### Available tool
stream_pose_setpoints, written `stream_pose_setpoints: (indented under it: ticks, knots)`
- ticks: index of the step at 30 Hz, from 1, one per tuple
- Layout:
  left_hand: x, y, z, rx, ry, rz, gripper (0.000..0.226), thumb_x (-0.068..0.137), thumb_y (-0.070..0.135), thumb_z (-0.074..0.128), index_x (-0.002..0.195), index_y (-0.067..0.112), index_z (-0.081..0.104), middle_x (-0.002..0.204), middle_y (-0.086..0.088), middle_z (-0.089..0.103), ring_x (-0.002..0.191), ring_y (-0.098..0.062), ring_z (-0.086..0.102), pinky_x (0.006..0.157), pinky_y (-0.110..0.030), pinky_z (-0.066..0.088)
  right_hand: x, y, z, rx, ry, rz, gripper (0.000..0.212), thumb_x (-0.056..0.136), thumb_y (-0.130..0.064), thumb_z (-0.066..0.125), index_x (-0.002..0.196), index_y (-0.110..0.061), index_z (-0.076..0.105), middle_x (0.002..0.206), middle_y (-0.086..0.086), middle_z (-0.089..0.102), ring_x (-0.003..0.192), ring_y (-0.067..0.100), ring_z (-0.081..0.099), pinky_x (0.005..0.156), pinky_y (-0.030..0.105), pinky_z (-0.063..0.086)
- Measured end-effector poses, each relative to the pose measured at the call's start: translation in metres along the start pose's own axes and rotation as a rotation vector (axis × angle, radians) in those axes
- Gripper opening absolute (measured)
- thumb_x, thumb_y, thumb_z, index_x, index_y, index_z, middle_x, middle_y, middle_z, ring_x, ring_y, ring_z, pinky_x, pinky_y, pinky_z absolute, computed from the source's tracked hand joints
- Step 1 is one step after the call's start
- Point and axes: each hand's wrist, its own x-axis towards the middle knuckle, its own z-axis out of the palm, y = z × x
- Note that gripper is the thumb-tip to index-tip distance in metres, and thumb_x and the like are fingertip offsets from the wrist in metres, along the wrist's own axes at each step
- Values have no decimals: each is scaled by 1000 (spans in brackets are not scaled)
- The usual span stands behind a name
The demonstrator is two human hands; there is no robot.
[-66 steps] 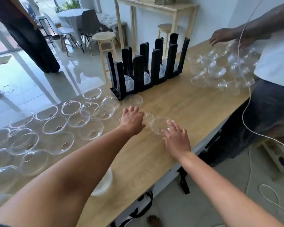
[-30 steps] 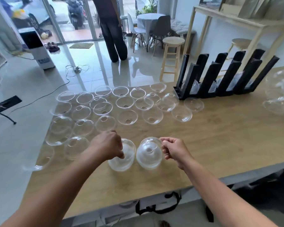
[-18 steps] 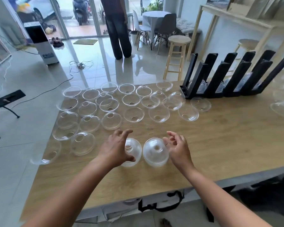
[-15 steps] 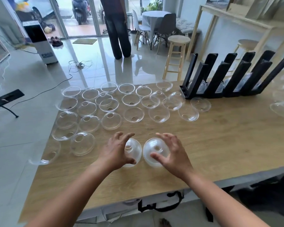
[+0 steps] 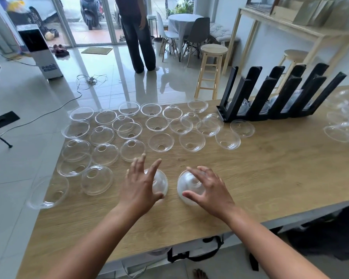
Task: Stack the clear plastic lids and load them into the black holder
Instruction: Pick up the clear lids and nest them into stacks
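Observation:
Two clear dome lids stand dome-up, side by side, on the wooden table (image 5: 270, 170) near its front edge. My left hand (image 5: 138, 188) hovers over the left lid (image 5: 162, 183), fingers spread, thumb by its near rim. My right hand (image 5: 210, 190) is spread the same way over the right lid (image 5: 184, 183). Neither lid is lifted. Several more loose lids (image 5: 160, 142) lie scattered across the far left of the table. The black holder (image 5: 270, 97) stands at the far right with several lids low in its slots.
Another heap of clear lids (image 5: 343, 125) lies at the right edge. One lid (image 5: 48, 192) overhangs the table's left edge. Beyond the table are a wooden stool (image 5: 212, 65), a standing person (image 5: 138, 37) and cables on the floor.
Both hands set the two lids down dome-up, let go, and opened their fingers over them. My view has turned left from the holder toward the scattered lids.

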Motion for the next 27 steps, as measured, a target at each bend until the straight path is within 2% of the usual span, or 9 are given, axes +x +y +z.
stream_pose_setpoints:
  ticks: [3,6,7,9,14,17,20,25,27]
  knots:
    - [-6,23,5,-226,157,148,95,66,50,79,145,40,29,156,2,19,140,-19,22,107,-34,31,0,15,-4,412,143,241,56,88,-63,48,139,-39,43,131,-10,48,117,7,48,94,31,42]
    - [-6,49,21,-383,20,170,98,64,53,79,144,47,22,153,9,21,138,-13,28,106,-30,31,6,35,-7,481,163,512,28,98,-29,46,106,-15,69,103,3,67,96,19,60,87,39,48]
    - [-5,54,28,-393,-25,148,101,64,54,79,145,48,18,154,9,19,139,-14,29,107,-32,32,6,39,-7,488,117,572,31,97,-27,46,89,-8,69,85,4,66,81,22,60,80,45,51]
    - [1,60,40,-388,-96,88,106,63,54,79,146,47,14,156,6,17,139,-17,29,106,-36,33,4,41,-6,511,56,630,44,98,-31,45,83,4,66,68,6,63,63,22,57,72,49,53]
    - [11,67,59,-479,-161,16,106,62,47,83,145,46,18,150,1,29,132,-19,39,102,-33,37,4,24,-4,515,31,637,62,98,-50,41,76,3,65,68,14,66,65,32,64,65,44,53]
    - [10,68,64,-508,-129,17,102,62,42,84,144,45,23,144,3,37,127,-16,44,97,-27,36,7,17,-2,512,26,660,55,98,-49,41,61,-11,54,61,6,56,65,27,57,64,35,45]
    - [8,66,66,-545,-124,25,102,61,40,85,144,44,26,143,3,39,125,-15,45,95,-24,36,9,14,-1,580,28,719,47,98,-42,44,61,-14,54,68,7,56,71,22,54,68,34,43]
    - [5,62,65,-637,-138,51,101,61,34,86,144,40,28,143,1,40,128,-14,41,100,-22,32,-1,8,-7,816,78,821,32,93,-34,53,71,-12,61,62,5,55,51,19,50,45,24,38]
    - [5,61,64,-653,-149,63,101,62,33,86,145,39,29,143,0,40,130,-15,39,104,-26,32,-5,7,-10,875,72,853,25,91,-30,54,78,-11,63,62,4,55,46,15,46,43,22,34]
